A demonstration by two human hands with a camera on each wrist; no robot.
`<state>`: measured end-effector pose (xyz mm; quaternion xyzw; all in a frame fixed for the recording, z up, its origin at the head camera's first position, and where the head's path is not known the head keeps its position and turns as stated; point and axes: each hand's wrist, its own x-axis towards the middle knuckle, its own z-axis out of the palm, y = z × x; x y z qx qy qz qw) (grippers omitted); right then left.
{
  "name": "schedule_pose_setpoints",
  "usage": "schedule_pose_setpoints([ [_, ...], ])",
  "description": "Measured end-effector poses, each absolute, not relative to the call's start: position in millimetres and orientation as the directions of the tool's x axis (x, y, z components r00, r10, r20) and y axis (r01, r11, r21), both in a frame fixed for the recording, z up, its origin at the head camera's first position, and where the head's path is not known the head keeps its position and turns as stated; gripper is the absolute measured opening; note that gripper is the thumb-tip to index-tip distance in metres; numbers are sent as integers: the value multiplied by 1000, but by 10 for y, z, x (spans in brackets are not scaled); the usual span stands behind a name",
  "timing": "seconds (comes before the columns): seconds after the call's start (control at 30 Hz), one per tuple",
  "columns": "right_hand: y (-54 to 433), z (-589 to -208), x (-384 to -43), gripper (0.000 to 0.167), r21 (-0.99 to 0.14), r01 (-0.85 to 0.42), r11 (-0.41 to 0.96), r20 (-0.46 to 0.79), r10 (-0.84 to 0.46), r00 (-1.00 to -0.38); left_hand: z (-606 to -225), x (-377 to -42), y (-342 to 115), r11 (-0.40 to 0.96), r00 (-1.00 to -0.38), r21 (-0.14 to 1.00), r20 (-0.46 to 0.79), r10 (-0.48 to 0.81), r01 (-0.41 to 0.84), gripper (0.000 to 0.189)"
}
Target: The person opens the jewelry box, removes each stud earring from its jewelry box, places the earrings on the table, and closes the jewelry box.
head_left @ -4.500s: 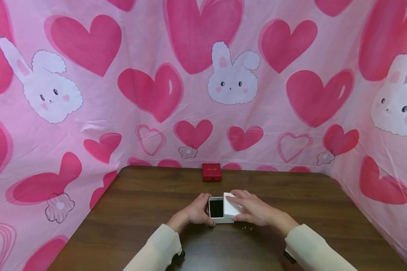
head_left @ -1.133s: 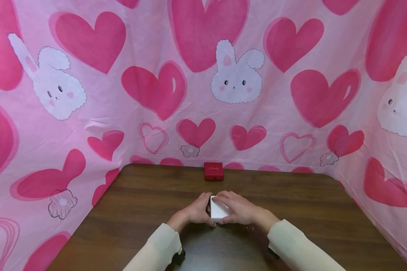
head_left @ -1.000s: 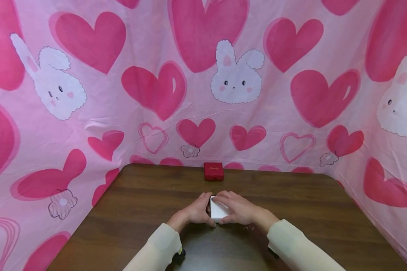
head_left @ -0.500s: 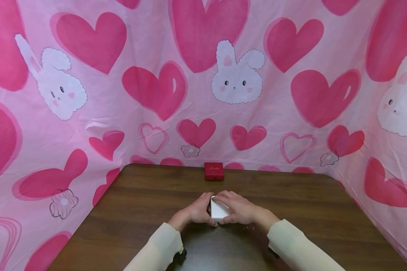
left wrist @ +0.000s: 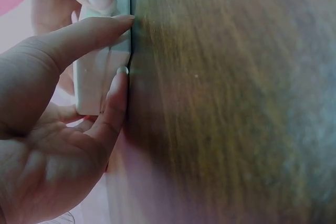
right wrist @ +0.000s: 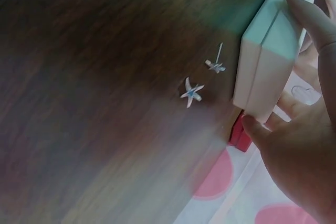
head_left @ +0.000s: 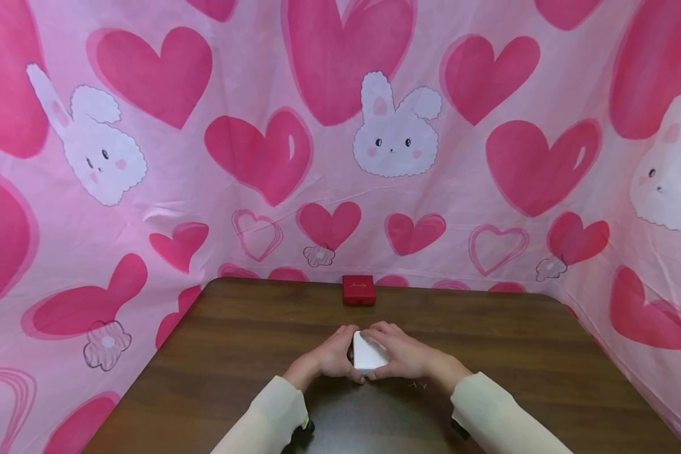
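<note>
A small white jewelry box [head_left: 367, 354] stands on the table before me, its lid seated on its base. A seam between lid and base shows along the box wall [right wrist: 268, 59] in the right wrist view. From the left side, my left hand [head_left: 331, 357] grips it with thumb and fingers at its edges. My right hand [head_left: 405, 356] holds the right side, thumb in front and fingers over the far edge. Two silvery stud earrings, one a clear starfish shape [right wrist: 192, 93] and one with its post up [right wrist: 216, 66], lie right of the box. The box's inside is hidden.
A red box [head_left: 359, 291] with gold lettering sits at the table's back edge. The brown wooden table [head_left: 250, 321] is enclosed by a pink cloth [head_left: 329, 183] printed with hearts and rabbits.
Several seconds ago the right hand held the lid over only the box's right part, the black inside showing. Now the lid covers the box. In the last second the hands have barely moved.
</note>
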<state>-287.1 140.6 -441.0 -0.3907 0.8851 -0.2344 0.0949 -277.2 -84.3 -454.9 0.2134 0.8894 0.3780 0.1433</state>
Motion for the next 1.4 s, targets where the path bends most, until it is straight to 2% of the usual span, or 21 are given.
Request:
schedule_pose_setpoints([
  [0.2,1481,-4428,-2892,82,-511,-605,611,1,-703,-711,-4533,-2766,-825,643,-880,716,-86,468,273,84],
  [0.7,1517,-4425,-2891,90,-591,-591,550,87,-684,-724,-4505,-2764,-879,629,-885,712,-21,465,313,87],
  [1.13,1565,-4366,-2901,86,-577,-596,559,94,-679,-728,-4421,-2756,-839,616,-883,717,1,468,328,91],
  [1.4,1584,-4337,-2910,83,-521,-669,530,171,-704,-690,-4422,-2760,-830,600,-878,718,32,478,353,91],
])
